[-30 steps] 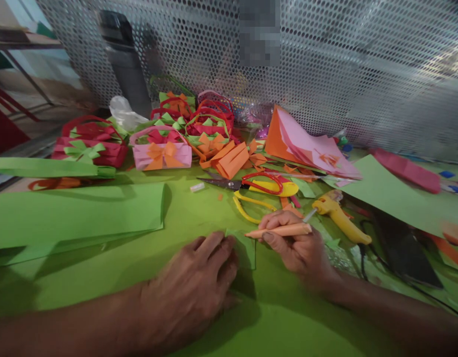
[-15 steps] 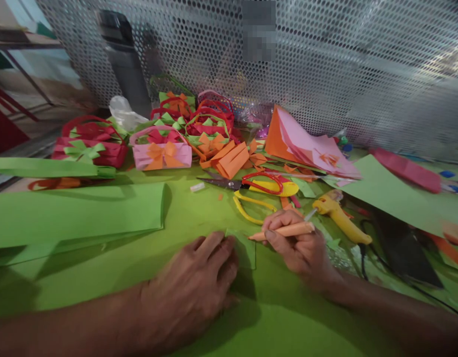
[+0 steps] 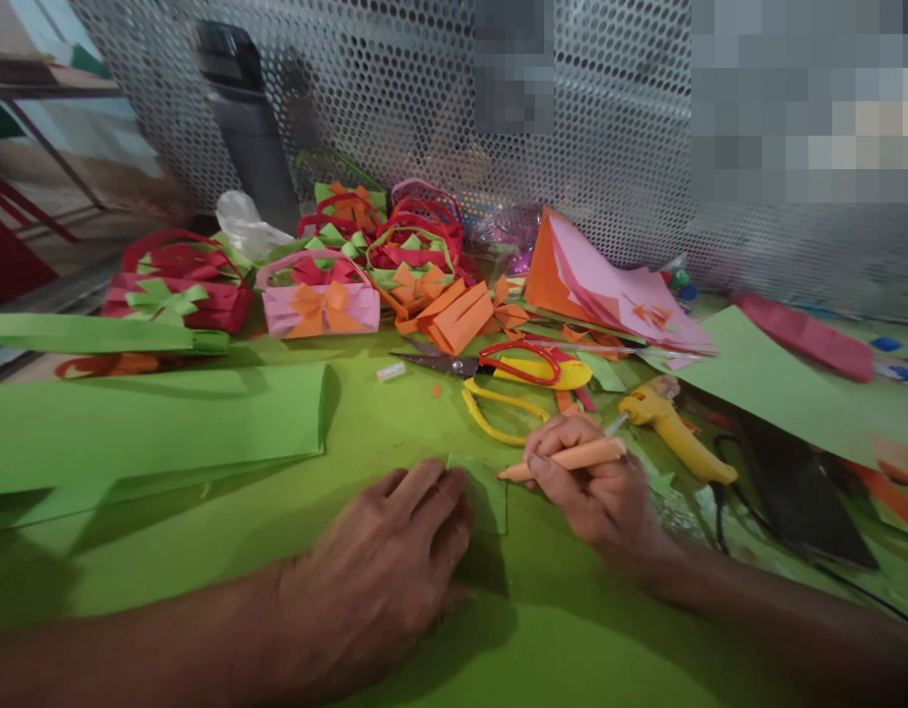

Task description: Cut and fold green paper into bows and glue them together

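My right hand [image 3: 597, 487] grips a peach-coloured marker pen [image 3: 582, 455] between thumb and fingers. Its tip points left, at the right edge of a small square of green paper [image 3: 489, 497]. With bent fingers, my left hand [image 3: 401, 560] presses on the left side of that paper and covers part of it. Just beyond the paper lie large scissors [image 3: 464, 366] with red and yellow handles, their blades slightly apart. A yellow glue gun [image 3: 679, 433] rests to the right of my right hand.
Folded green sheets [image 3: 151, 423] lie at the left. Small paper handbags with bows, such as a pink one [image 3: 321, 307], stand along the back. Pink and orange sheets [image 3: 601, 275] lean beside them. A dark bottle [image 3: 247, 128] stands before the perforated metal panel [image 3: 401, 88].
The marker pen and my right hand have shifted slightly to the right, to the paper's edge. My left hand and the paper have stayed where they were.
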`<state>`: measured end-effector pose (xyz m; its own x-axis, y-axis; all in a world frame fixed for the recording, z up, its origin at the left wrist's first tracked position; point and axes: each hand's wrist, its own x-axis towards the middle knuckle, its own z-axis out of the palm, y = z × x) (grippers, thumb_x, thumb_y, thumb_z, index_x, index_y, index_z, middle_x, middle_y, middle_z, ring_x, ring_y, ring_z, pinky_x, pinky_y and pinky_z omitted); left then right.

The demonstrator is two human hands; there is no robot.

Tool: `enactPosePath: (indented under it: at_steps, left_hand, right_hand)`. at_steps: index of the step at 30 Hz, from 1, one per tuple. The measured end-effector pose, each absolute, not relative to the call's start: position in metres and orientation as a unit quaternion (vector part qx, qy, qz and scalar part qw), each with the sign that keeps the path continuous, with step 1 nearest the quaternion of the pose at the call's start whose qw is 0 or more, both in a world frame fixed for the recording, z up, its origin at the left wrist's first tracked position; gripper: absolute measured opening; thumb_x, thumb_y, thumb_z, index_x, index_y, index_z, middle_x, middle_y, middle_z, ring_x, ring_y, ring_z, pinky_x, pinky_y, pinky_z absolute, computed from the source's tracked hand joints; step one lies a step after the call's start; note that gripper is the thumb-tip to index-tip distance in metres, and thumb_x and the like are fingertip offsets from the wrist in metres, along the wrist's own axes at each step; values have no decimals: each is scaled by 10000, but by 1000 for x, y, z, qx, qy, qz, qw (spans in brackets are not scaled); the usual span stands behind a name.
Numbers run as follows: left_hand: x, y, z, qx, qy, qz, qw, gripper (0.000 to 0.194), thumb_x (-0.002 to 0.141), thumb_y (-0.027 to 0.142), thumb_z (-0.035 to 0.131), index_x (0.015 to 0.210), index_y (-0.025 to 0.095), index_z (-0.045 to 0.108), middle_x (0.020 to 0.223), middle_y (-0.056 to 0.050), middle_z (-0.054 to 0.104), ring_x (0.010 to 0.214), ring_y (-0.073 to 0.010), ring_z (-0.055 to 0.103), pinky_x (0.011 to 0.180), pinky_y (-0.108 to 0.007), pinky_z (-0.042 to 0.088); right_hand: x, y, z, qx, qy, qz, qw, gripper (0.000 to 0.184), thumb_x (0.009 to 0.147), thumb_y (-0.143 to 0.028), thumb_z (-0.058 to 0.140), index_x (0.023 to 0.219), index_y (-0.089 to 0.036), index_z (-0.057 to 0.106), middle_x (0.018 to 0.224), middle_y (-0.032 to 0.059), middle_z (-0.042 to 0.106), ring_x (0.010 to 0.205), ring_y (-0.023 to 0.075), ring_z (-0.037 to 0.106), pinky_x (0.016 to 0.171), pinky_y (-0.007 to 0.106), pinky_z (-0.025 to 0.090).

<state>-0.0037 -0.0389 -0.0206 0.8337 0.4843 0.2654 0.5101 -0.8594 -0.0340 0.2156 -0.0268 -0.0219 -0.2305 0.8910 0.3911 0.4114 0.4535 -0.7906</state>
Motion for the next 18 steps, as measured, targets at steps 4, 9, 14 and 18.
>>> enactPosePath:
  at_steps: [4,9,14,18]
  left_hand:
    - [-3,-39,-20,-956,-259,-125,53,416,918,423,381,1009,110,639,1084,-150,606,1030,-296,494,760,-406,480]
    - [-3,-39,-19,-957,-259,-119,46,385,902,422,430,1001,117,644,1068,-147,607,1026,-289,495,758,-394,472]
    - [-3,-39,-22,-957,-260,-123,48,388,911,417,411,1008,120,641,1077,-148,604,1045,-293,485,775,-401,467]
    - [-4,-40,-22,-956,-259,-125,55,413,922,417,374,1002,112,640,1100,-152,599,1046,-300,488,786,-409,475]
  right_hand:
    - [215,-27,-21,-445,-732,275,437,96,852,-162,522,771,-210,506,728,-10,557,714,145,585,629,270,488]
    - [216,-28,-20,-438,-731,275,445,98,849,-167,518,766,-213,498,717,-8,551,700,153,597,631,283,492]
    - [216,-27,-19,-439,-735,270,440,129,850,-155,516,734,-209,506,722,-5,552,711,152,592,647,291,487]
    - [217,-27,-20,-439,-740,258,439,127,847,-145,521,743,-214,496,716,-7,563,725,158,578,654,305,474]
